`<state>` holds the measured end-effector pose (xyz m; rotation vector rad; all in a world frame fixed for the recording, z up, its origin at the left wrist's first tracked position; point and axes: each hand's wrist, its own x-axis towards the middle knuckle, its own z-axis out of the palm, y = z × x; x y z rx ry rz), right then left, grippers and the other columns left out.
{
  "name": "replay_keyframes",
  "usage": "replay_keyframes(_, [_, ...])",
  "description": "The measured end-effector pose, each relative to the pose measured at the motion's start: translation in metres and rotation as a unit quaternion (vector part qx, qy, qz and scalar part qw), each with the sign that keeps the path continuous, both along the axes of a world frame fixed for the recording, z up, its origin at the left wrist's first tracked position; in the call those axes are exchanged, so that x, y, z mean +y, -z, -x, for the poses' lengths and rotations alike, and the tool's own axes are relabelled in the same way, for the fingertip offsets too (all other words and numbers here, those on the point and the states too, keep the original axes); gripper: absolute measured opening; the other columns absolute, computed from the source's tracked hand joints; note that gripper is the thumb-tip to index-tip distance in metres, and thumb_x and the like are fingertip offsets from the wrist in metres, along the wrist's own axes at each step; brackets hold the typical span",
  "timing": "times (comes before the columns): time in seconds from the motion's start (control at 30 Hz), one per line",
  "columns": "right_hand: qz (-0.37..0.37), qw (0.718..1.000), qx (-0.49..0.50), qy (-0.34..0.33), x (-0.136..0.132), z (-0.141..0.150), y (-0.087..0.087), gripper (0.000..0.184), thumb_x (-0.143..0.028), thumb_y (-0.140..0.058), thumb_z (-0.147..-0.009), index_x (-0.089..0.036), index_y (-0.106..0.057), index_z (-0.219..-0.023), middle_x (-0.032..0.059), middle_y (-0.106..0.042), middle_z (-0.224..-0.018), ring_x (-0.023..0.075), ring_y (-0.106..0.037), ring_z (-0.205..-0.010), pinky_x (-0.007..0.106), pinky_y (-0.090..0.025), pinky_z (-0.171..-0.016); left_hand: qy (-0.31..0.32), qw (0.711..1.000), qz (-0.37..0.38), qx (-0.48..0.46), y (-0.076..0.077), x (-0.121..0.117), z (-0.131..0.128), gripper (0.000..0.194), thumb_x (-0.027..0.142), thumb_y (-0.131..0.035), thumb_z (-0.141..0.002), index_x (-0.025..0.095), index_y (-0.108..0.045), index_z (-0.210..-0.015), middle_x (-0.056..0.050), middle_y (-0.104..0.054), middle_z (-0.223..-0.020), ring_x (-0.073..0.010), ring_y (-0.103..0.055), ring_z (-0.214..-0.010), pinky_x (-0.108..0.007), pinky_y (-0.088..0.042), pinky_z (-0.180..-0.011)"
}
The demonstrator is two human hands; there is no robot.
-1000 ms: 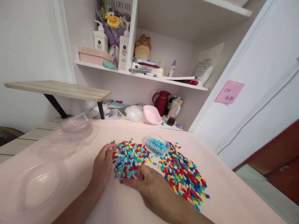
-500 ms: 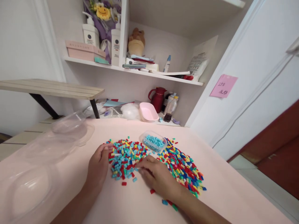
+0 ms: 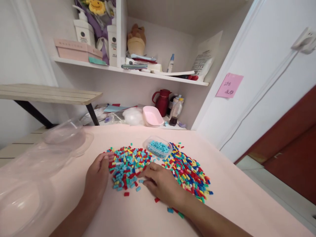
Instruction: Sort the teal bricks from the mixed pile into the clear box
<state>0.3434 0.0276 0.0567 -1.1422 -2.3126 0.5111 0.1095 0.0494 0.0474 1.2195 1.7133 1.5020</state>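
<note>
A pile of small mixed-colour building bricks (image 3: 128, 164) lies on the pink tabletop, with many light blue pieces in it. My left hand (image 3: 97, 174) rests open along the pile's left side, fingertips touching the bricks. At the pile's right side, my right hand (image 3: 161, 182) reaches in with bent fingers, index finger and thumb a little apart among the loose bricks. I see nothing held in it. Just behind stands a clear plastic tub (image 3: 159, 148) of light blue bricks. A second, larger brick pile (image 3: 192, 174) spreads to the right, partly behind my right hand.
Clear plastic containers (image 3: 61, 135) stand along the table's left side. At the back are a pink basin (image 3: 152, 117), a red jug (image 3: 162, 102) and bottles (image 3: 176, 112). A slatted wooden stand (image 3: 49, 92) and a loaded shelf (image 3: 138, 73) rise behind the table.
The view has shifted slightly, so everything sits further left in the picture. My right hand's fingers have shifted a little at the pile's edge; my left hand stays in place.
</note>
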Motion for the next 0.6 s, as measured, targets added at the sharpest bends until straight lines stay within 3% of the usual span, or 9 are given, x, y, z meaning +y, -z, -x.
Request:
replay_keyframes(0.23, [-0.001,0.999,0.051,0.012,0.005,-0.003,-0.003,0.025,-0.008,-0.055,-0.082,-0.025,-0.073,-0.087,-0.0002,-0.073,-0.094,0.0159,-0.067,-0.086,0.025,-0.047,-0.078,0.000,1.000,0.006,-0.005,-0.003,-0.002,0.000,0.037,0.052,-0.047,-0.078,0.024,-0.068,-0.092,-0.004,-0.073,-0.100,-0.0237,-0.067,-0.097,-0.039,-0.050,-0.091])
replay_keyframes(0.43, [0.000,0.967,0.190,0.170,0.030,-0.038,-0.017,0.018,-0.028,-0.054,-0.087,-0.022,-0.071,-0.090,-0.0007,-0.068,-0.069,0.0156,-0.059,-0.059,0.026,-0.044,-0.058,-0.002,1.000,0.017,-0.010,-0.003,0.000,0.001,0.038,0.053,-0.048,-0.077,0.025,-0.067,-0.092,-0.003,-0.073,-0.100,-0.0246,-0.066,-0.100,-0.042,-0.048,-0.096])
replay_keyframes(0.6, [0.005,0.924,0.284,0.255,0.055,-0.069,-0.011,0.034,-0.044,-0.058,-0.085,-0.019,-0.071,-0.103,0.0037,-0.071,-0.081,0.0169,-0.061,-0.058,0.029,-0.049,-0.058,-0.002,1.000,0.027,-0.009,0.000,0.000,0.003,0.040,0.054,-0.047,-0.076,0.025,-0.068,-0.093,-0.004,-0.073,-0.099,-0.0256,-0.066,-0.100,-0.042,-0.050,-0.093])
